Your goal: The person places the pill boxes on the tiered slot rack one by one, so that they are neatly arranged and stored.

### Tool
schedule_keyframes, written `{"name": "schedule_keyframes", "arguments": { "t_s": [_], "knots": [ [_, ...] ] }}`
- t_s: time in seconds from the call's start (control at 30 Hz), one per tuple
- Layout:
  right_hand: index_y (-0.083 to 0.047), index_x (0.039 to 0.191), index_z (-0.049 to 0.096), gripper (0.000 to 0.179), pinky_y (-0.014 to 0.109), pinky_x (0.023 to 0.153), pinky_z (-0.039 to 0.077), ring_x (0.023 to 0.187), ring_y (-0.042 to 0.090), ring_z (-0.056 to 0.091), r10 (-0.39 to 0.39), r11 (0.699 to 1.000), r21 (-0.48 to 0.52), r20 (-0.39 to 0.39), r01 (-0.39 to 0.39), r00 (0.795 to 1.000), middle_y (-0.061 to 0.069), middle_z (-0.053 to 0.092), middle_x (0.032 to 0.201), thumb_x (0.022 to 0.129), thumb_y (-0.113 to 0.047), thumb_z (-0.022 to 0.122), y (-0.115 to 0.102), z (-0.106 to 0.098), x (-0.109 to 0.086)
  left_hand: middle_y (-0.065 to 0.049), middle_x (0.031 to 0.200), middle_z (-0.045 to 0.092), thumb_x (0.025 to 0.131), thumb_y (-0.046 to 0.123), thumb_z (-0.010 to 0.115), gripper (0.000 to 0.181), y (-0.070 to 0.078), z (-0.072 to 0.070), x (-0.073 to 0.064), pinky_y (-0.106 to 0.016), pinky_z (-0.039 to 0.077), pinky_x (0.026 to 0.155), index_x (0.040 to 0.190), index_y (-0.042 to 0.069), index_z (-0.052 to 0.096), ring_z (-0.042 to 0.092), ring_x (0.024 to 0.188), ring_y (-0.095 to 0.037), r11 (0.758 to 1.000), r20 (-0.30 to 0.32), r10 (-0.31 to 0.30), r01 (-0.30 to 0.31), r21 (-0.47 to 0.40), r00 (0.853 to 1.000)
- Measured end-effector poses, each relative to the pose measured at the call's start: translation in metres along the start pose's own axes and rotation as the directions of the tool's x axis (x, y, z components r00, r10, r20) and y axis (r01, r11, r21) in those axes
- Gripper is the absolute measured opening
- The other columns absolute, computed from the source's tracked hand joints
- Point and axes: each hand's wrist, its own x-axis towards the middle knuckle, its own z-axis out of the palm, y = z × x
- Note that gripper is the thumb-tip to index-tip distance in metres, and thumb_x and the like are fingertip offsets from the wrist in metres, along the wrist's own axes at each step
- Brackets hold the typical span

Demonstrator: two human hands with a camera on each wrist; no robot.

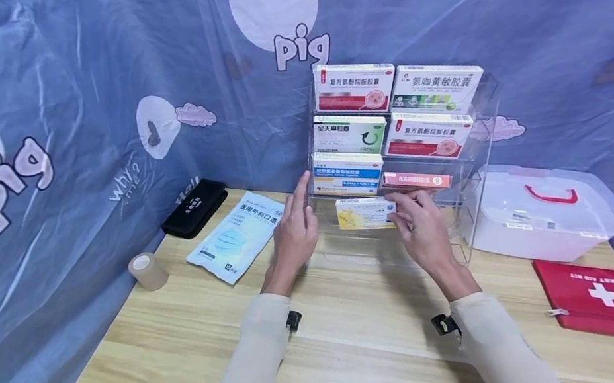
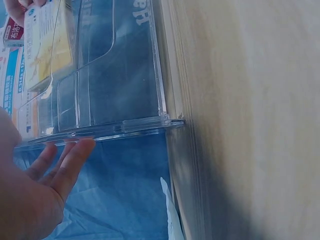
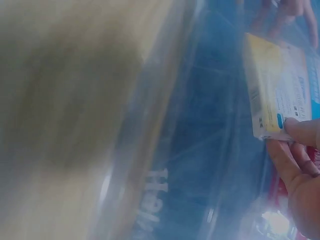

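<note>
My right hand (image 1: 423, 230) pinches one end of a white and yellow medicine box (image 1: 366, 213) between thumb and fingers, in front of the lower part of a clear acrylic rack (image 1: 347, 255). In the right wrist view the thumb lies on the printed face of the box (image 3: 282, 85). My left hand (image 1: 295, 230) touches the rack's left side with extended fingers (image 2: 75, 162). Above the held box, a blue and white medicine box (image 1: 346, 174) and a pink medicine box (image 1: 416, 180) stand side by side in the rack.
Several more medicine boxes fill the upper tiers, among them a green and white one (image 1: 435, 89). On the left lie a mask packet (image 1: 236, 236), a tape roll (image 1: 148, 271) and a black case (image 1: 195, 208). A lidded plastic box (image 1: 545, 207) and a red first aid pouch (image 1: 607, 298) are right.
</note>
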Motion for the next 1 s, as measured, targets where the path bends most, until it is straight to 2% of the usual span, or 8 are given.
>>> {"name": "schedule_keyframes", "arguments": {
  "t_s": [0.17,0.4,0.53,0.73,0.87,1.0],
  "knots": [
    [-0.006,0.122,0.079,0.036,0.052,0.083,0.058,0.092,0.04,0.069,-0.039,0.999,-0.003,0.016,0.039,0.999,0.022,0.068,0.108,0.089,0.007,0.078,0.005,0.01,-0.005,-0.016,0.127,0.065,0.107,0.013,0.048,0.071,-0.001,0.001,-0.001,-0.045,0.054,0.063,0.172,0.033,0.027,0.061,0.078,-0.028,1.0,0.011,-0.013,0.013,-0.015,1.0],
    [-0.007,0.126,0.079,0.039,0.052,0.082,0.059,0.089,0.038,0.067,-0.07,0.997,-0.03,0.002,0.07,0.998,0.021,0.069,0.105,0.09,0.008,0.076,0.008,0.013,-0.006,-0.017,0.128,0.065,0.107,0.014,0.048,0.071,-0.001,0.002,0.001,-0.046,0.055,0.065,0.172,0.034,0.028,0.063,0.082,-0.03,1.0,0.004,-0.011,0.011,-0.01,1.0],
    [-0.006,0.127,0.078,0.039,0.05,0.08,0.06,0.088,0.037,0.068,-0.083,0.996,-0.035,0.03,0.084,0.996,0.022,0.068,0.106,0.091,0.007,0.074,0.007,0.01,-0.007,-0.016,0.129,0.065,0.107,0.015,0.047,0.07,0.0,0.002,0.0,-0.047,0.055,0.066,0.171,0.034,0.028,0.063,0.083,-0.031,1.0,0.006,-0.026,0.026,-0.006,1.0],
    [-0.002,0.137,0.07,0.045,0.05,0.083,0.063,0.095,0.037,0.071,-0.016,1.0,0.008,0.064,0.015,0.998,0.022,0.063,0.114,0.092,0.004,0.074,0.002,-0.001,-0.006,-0.017,0.13,0.065,0.107,0.015,0.046,0.07,-0.001,0.003,-0.001,-0.046,0.054,0.065,0.171,0.034,0.028,0.062,0.083,-0.03,1.0,0.007,-0.028,0.028,-0.005,1.0],
    [-0.004,0.15,0.059,0.058,0.052,0.086,0.063,0.101,0.039,0.071,0.025,0.999,0.046,0.044,-0.027,0.999,0.024,0.058,0.121,0.093,0.006,0.071,0.001,-0.01,0.001,-0.016,0.127,0.064,0.107,0.015,0.046,0.07,0.0,0.003,0.0,-0.045,0.053,0.064,0.171,0.034,0.028,0.061,0.081,-0.029,1.0,0.005,-0.019,0.019,-0.007,1.0],
    [-0.004,0.158,0.052,0.066,0.05,0.081,0.065,0.103,0.039,0.073,0.044,0.998,0.05,0.026,-0.045,0.999,0.027,0.054,0.13,0.096,0.007,0.069,0.002,-0.018,0.011,-0.016,0.127,0.065,0.107,0.015,0.046,0.069,0.0,0.003,0.0,-0.045,0.053,0.064,0.171,0.033,0.029,0.061,0.081,-0.029,1.0,-0.001,-0.015,0.015,0.0,1.0]
  ]
}}
